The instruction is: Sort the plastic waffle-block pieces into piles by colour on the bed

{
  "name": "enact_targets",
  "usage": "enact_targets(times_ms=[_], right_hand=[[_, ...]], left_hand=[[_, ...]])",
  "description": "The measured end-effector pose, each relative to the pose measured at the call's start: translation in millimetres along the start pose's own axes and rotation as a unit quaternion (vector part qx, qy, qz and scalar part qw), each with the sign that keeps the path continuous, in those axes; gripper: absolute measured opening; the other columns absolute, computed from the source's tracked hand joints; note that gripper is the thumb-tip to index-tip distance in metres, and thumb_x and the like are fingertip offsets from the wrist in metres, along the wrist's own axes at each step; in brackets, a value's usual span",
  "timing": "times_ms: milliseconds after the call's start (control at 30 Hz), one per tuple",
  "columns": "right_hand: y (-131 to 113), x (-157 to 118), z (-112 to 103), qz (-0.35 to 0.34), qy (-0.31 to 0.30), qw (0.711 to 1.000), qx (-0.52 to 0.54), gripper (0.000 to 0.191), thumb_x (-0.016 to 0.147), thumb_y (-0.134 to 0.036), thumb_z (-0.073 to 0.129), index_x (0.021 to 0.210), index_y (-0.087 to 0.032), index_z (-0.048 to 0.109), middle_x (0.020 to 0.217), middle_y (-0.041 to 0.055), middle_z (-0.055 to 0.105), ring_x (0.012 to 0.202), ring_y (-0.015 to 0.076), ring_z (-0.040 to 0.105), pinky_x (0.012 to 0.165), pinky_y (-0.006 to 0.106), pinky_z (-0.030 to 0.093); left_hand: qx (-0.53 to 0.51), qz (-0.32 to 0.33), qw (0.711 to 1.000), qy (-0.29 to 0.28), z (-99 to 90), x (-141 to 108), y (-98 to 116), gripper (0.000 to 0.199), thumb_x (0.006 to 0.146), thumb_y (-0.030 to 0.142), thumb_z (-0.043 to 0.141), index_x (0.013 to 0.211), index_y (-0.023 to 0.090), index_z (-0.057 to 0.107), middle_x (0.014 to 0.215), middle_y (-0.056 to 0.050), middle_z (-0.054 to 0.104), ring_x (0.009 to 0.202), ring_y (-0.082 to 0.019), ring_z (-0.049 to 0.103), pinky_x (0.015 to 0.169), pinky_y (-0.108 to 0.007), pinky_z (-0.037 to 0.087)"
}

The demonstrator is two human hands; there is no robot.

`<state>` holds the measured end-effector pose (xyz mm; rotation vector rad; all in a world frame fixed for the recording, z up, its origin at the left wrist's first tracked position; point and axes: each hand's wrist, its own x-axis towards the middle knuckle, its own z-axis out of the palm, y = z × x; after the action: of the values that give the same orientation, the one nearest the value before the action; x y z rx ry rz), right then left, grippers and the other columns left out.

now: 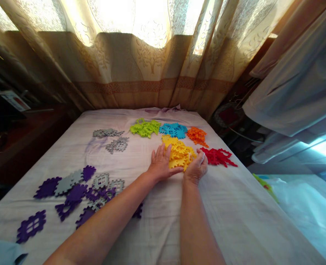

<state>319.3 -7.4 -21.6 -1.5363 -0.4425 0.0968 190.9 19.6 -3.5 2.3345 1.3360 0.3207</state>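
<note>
Our forearms [194, 221] reach in: left hand [160, 163] spread against yellow pieces [179, 152], right hand [197, 169] curled toward the right edge of the sheet [234, 217], any pinch unclear.

The head view looks from the wearer's eye level at 6 o'clock, forward and steeply down over the sheet-covered surface [157, 224], facing the curtain [151, 90] at 12 o'clock. It sits within arm's reach of the left hand [160, 162] and right hand [196, 167], wide enough to take in hanging cloth [292, 88] at 2 o'clock.
</note>
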Motion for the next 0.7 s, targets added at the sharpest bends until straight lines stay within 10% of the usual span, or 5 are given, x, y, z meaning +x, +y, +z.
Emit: enact_targets(times_ms=[267,700], right_hand=[[3,-1,3,-0.011,-0.008,1.0,-0.012,0.052,0.089,-0.053,0.03,0.098,-0.016,0.066,0.11,0.017,0.068,0.109,0.0261,0.061,0.099,0.041,0.045],[9,-2,5,-0.043,-0.008,0.999,-0.014,0.049,0.092,-0.051,0.033,0.098,-0.017,0.068,0.108,0.0139,0.07,0.108,0.0241,0.061,0.1,0.04,0.044]], left_hand=[[0.017,-0.071,0.997,-0.014,-27.8,41,-22,0.088,0.085,0.074,0.032,0.154,0.02,0.019,0.163,-0.017,0.016,0.151,-0.034,0.012,0.118,-0.059,0.008],[0.028,0.014,0.999,-0.014,-15.9,46,-23,0.062,0.093,0.064,0.03,0.144,0.029,0.043,0.156,-0.004,0.039,0.147,-0.029,0.028,0.118,-0.061,0.012]])
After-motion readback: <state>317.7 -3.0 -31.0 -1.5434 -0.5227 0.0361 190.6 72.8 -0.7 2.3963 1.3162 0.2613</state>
